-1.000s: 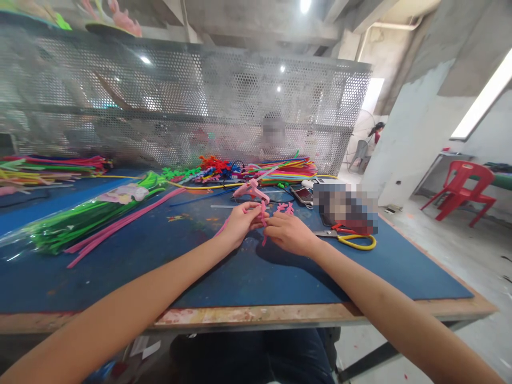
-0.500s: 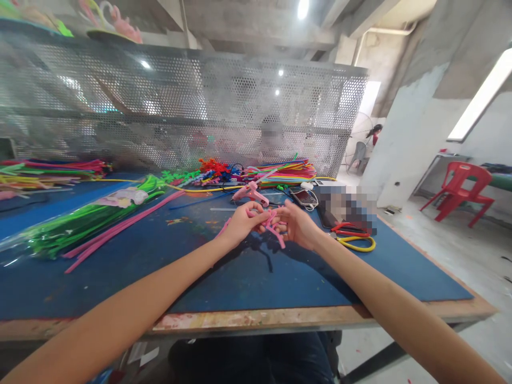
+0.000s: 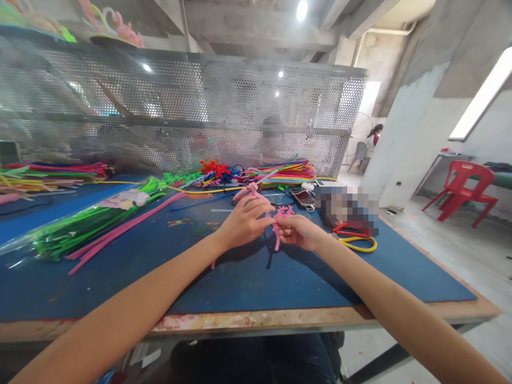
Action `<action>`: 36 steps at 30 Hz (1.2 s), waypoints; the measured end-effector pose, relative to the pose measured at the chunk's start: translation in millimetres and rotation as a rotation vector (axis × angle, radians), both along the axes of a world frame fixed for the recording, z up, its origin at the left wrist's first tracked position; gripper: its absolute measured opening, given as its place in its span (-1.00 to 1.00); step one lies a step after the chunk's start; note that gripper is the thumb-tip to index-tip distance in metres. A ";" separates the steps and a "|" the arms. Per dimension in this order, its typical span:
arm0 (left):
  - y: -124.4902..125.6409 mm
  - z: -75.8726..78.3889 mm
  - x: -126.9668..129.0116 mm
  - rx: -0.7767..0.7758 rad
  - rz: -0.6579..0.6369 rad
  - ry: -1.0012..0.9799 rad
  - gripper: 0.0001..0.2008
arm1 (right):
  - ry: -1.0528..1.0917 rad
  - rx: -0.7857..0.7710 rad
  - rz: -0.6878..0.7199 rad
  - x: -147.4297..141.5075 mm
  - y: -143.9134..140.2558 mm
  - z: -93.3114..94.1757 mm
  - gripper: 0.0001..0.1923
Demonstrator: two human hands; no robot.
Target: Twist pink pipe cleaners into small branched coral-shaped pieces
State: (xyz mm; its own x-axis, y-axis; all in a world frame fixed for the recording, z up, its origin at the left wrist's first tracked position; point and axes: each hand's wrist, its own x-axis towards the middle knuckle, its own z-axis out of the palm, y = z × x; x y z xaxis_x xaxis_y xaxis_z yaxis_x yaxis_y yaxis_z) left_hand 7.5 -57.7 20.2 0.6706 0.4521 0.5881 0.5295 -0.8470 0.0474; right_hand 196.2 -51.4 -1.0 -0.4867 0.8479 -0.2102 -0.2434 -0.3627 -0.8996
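Your left hand [image 3: 243, 221] and right hand [image 3: 298, 232] meet above the blue mat [image 3: 248, 277], fingertips of both pinched on one bent pink pipe cleaner [image 3: 277, 226] (its tail hangs down between them). Scissors [image 3: 356, 241] lie just beyond your right hand; a pink glue gun [image 3: 250, 191] sits past your left.

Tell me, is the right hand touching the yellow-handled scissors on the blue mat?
Apart. In the head view, the right hand pinches a pink pipe cleaner together with the left hand, and bare blue mat shows between it and the scissors.
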 end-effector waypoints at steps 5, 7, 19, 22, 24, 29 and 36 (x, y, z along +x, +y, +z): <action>-0.6 -2.2 1.4 -0.192 -0.075 -0.106 -0.90 | 0.034 -0.140 -0.004 -1.9 -3.4 2.5 -0.88; -1.4 -2.4 1.6 -0.243 -0.088 -0.152 -0.92 | 0.037 -0.151 0.012 -2.7 -4.0 2.6 -0.86; -1.2 -5.6 3.3 0.047 0.017 0.082 -0.80 | -0.120 0.237 -0.131 -2.6 -3.8 -1.2 -0.68; -1.1 -8.1 4.2 0.150 0.026 0.175 -0.79 | -0.180 0.435 -0.219 -5.2 -3.3 -2.6 -0.65; -2.3 -8.0 5.1 0.200 0.019 0.267 -0.79 | -0.204 0.531 -0.227 -5.6 -1.7 -4.3 -0.68; -9.9 -4.5 9.9 0.090 -0.101 0.312 -0.77 | -0.290 0.675 -0.224 -2.9 4.3 -10.5 -0.77; -15.6 -3.5 15.0 -0.115 -0.201 0.212 -0.77 | -0.413 0.746 -0.242 -1.7 9.3 -17.9 -0.76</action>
State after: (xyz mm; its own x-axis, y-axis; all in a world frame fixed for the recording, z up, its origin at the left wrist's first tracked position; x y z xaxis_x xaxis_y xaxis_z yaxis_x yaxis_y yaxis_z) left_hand 22.5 -73.3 16.8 0.8556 0.3537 0.3779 0.3603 -0.9312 0.0557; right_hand 194.5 -42.1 -18.9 -0.2840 0.9040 0.3195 0.1594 0.3731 -0.9140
